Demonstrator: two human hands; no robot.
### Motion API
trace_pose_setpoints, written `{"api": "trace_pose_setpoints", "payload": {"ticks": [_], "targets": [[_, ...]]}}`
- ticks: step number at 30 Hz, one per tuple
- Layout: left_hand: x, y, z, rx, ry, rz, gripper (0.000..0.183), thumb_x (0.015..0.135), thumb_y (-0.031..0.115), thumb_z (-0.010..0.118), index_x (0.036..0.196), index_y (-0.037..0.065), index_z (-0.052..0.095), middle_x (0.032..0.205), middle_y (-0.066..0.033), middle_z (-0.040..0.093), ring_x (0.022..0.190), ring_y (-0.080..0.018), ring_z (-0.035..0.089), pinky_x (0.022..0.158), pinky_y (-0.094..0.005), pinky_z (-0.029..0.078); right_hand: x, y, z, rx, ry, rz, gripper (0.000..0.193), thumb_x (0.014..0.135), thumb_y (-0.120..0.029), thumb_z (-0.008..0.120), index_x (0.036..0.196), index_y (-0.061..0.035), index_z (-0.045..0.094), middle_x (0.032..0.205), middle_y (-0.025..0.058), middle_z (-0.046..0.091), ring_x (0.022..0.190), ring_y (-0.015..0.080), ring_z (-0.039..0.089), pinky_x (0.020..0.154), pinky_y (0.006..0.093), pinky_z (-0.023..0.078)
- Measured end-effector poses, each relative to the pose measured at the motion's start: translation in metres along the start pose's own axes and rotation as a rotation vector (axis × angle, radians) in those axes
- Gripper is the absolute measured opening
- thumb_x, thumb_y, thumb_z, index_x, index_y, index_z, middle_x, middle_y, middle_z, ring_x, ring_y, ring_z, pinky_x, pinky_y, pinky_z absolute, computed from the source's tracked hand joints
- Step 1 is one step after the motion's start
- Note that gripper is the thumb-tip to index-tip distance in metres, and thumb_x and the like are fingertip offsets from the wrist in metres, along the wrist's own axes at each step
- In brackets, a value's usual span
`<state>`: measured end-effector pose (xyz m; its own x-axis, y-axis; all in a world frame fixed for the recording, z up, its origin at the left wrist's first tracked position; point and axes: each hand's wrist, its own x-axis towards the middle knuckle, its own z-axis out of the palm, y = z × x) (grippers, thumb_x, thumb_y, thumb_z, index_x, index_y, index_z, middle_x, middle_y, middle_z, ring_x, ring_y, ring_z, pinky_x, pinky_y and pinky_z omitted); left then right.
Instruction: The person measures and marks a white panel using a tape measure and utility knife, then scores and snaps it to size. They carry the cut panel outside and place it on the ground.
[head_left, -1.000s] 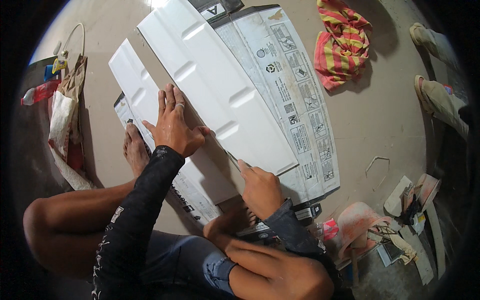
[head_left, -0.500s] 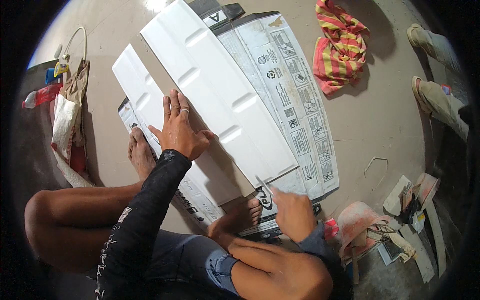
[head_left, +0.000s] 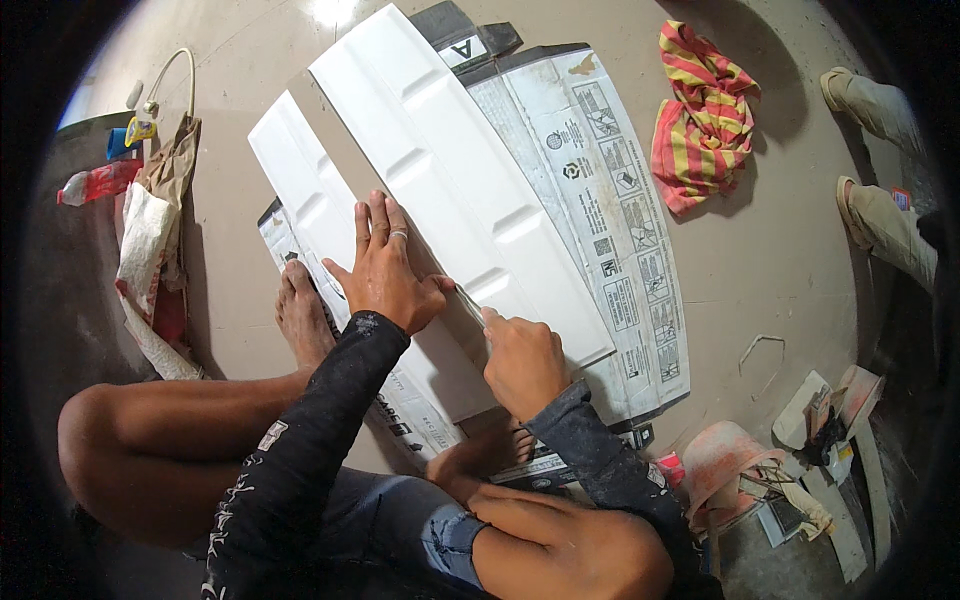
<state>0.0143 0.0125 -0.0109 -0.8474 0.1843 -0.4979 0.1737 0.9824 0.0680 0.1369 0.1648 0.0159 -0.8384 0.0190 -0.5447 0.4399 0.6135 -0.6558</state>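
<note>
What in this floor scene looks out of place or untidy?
A striped red-and-yellow cloth lies crumpled on the floor beside the flattened cardboard. Scraps and debris are heaped at lower right. The white panels lie flat.

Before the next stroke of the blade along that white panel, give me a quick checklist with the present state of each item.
1. Left hand flat on the narrow white moulded panel, pinning it: ok.
2. Right hand gripping the thin metal blade: ok.
3. Left thumb apart from the blade tip: not ok, they nearly touch.
4. Flattened printed cardboard under the wide white moulded panel, shielding the floor: ok.
5. Bare foot away from the cut line: ok, it lies left of the panels.
6. Blade seated in the gap between the panels: cannot tell.
</note>
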Motion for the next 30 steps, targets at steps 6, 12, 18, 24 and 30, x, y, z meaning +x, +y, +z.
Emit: {"api": "trace_pose_setpoints", "payload": {"ticks": [6, 12, 18, 24, 30], "targets": [[0.003, -0.013, 0.02, -0.065, 0.086, 0.06, 0.122, 0.061, 0.03, 0.077, 0.166, 0.002, 0.021, 0.176, -0.0155, 0.01, 0.163, -0.0337, 0.004, 0.119, -0.0775, 0.012, -0.036, 0.013, -0.013, -0.113, -0.2, 0.073, 0.016, 0.089, -0.005, 0.059, 0.101, 0.0022, 0.066, 0.09, 0.0283, 0.071, 0.089, 0.0486, 0.071, 0.082, 0.0554, 0.058], [0.007, -0.018, 0.031, 0.033, 0.084, 0.057, 0.126, 0.064, 0.043, 0.082, 0.166, 0.002, 0.021, 0.175, -0.017, 0.013, 0.162, -0.0356, 0.005, 0.123, -0.0715, 0.013, -0.073, 0.028, -0.053, -0.176, -0.28, 0.147, 0.016, 0.089, -0.007, 0.062, 0.101, 0.0008, 0.07, 0.087, 0.0262, 0.071, 0.086, 0.0473, 0.07, 0.079, 0.0555, 0.057], [0.004, -0.013, 0.02, -0.054, 0.087, 0.07, 0.127, 0.058, 0.032, 0.079, 0.167, 0.004, 0.019, 0.176, -0.0143, 0.009, 0.163, -0.0314, 0.003, 0.117, -0.0802, 0.01, -0.015, 0.012, -0.024, -0.118, -0.024, -0.059, 0.023, 0.097, -0.01, 0.058, 0.114, -0.0012, 0.07, 0.08, 0.0226, 0.071, 0.079, 0.0405, 0.072, 0.075, 0.0502, 0.056], [0.002, -0.003, 0.004, 0.046, 0.029, 0.019, 0.123, 0.063, 0.036, 0.079, 0.166, 0.003, 0.021, 0.176, -0.0129, 0.012, 0.163, -0.0309, 0.006, 0.112, -0.0841, 0.016, -0.004, 0.002, -0.011, -0.015, -0.014, -0.044, 0.02, 0.095, -0.008, 0.06, 0.11, 0.0003, 0.069, 0.082, 0.0238, 0.071, 0.079, 0.0443, 0.071, 0.074, 0.0519, 0.057], [0.0, 0.002, -0.004, 0.072, -0.032, -0.034, 0.122, 0.063, 0.033, 0.078, 0.166, 0.004, 0.021, 0.176, -0.011, 0.012, 0.163, -0.0294, 0.007, 0.111, -0.086, 0.015, -0.006, 0.008, -0.012, 0.029, -0.014, -0.019, 0.016, 0.093, -0.008, 0.059, 0.104, 0.0005, 0.067, 0.087, 0.0251, 0.071, 0.083, 0.0468, 0.07, 0.077, 0.0547, 0.057]]}}
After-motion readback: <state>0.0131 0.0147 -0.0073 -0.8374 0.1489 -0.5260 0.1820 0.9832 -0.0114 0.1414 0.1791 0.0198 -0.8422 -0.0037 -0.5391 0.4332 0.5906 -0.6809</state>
